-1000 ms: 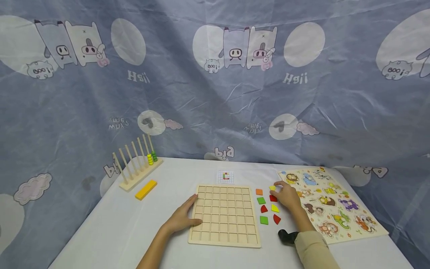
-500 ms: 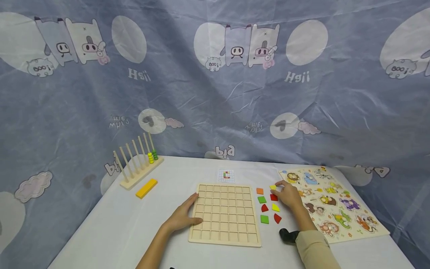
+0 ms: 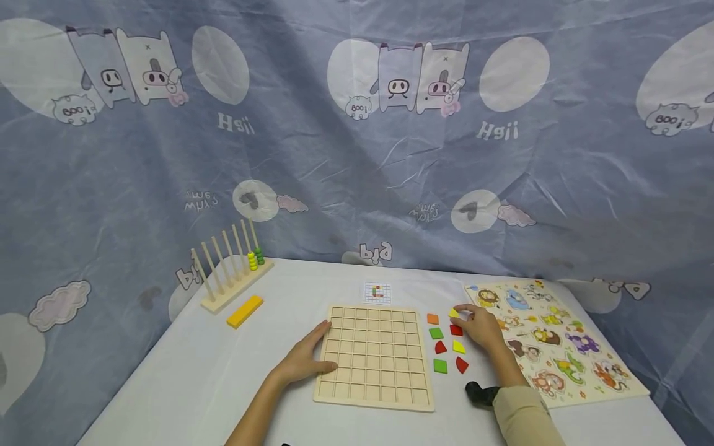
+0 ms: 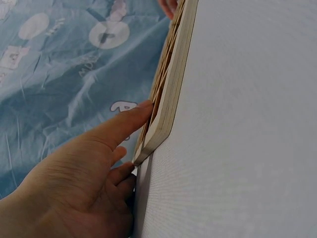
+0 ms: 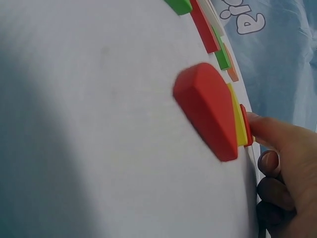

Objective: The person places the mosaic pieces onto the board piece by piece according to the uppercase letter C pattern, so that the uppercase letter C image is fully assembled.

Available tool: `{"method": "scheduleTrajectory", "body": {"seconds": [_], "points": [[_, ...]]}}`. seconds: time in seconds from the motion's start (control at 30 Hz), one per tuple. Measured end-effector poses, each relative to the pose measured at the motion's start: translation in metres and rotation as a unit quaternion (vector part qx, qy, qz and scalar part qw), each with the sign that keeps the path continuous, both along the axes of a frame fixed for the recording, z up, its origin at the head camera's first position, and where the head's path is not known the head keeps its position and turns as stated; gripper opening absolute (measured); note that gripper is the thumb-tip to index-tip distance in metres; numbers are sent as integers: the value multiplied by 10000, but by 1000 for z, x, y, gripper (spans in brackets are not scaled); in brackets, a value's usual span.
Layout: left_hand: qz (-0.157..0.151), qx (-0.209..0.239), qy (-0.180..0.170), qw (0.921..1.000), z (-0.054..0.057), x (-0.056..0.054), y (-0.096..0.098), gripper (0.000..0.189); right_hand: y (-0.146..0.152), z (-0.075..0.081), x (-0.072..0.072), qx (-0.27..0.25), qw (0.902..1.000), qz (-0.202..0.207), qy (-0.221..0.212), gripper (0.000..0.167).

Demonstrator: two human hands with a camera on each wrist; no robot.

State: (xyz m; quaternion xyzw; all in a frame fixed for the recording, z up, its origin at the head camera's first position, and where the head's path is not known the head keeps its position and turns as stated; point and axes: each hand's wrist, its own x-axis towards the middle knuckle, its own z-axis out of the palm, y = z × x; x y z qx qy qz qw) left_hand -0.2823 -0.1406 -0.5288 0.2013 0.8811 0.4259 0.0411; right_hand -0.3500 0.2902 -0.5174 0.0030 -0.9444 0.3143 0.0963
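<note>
A light wooden grid board (image 3: 370,356) lies on the white table, its cells bare. My left hand (image 3: 304,359) rests at its left side, the thumb laid over the rim and the fingers along the edge. In the left wrist view that thumb (image 4: 130,121) lies straight across the rim. At the far end of two columns of coloured tiles, my right hand (image 3: 481,327) pinches a small yellow tile (image 3: 453,313), partly covered by the fingers. Just nearer lies a red tile (image 3: 456,330). The right wrist view hides the pinched tile behind a red wedge-shaped tile (image 5: 210,111).
A small pattern card (image 3: 377,293) lies beyond the board. To the right is an animal puzzle board (image 3: 549,337), partly under the right arm. A peg abacus (image 3: 237,285) and an orange-yellow bar (image 3: 245,311) are at the left. Other loose tiles include a green square (image 3: 440,366).
The head view has shifted slightly. Both hands stay in place, the left at the board's side and the right at the yellow tile.
</note>
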Motion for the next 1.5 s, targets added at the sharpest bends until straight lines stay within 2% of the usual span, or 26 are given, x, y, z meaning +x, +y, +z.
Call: {"method": "scheduleTrajectory", "body": {"seconds": [0.43,0.57,0.73,0.9,1.1,1.23,1.5], "points": [[-13,19,-12,10000,4,2,0,95,-1,1,0,-50,9998,10,202,36],[17,-13,-12,10000,4,2,1,94,-7,8,3,-200,9992,38,344,35],[41,-47,25,10000,2,0,0,95,-32,29,10,-213,9981,284,498,34],[32,-76,11,10000,1,-1,0,94,-69,48,26,-368,9970,532,420,38],[-39,-117,-7,9999,1,0,-1,93,-115,60,41,-510,9944,694,609,31],[-63,-60,37,10000,1,1,-2,91,-137,56,39,-604,9934,724,648,29],[-86,-71,-6,9999,0,0,-2,91,-157,30,30,-721,9951,533,408,27]]}}
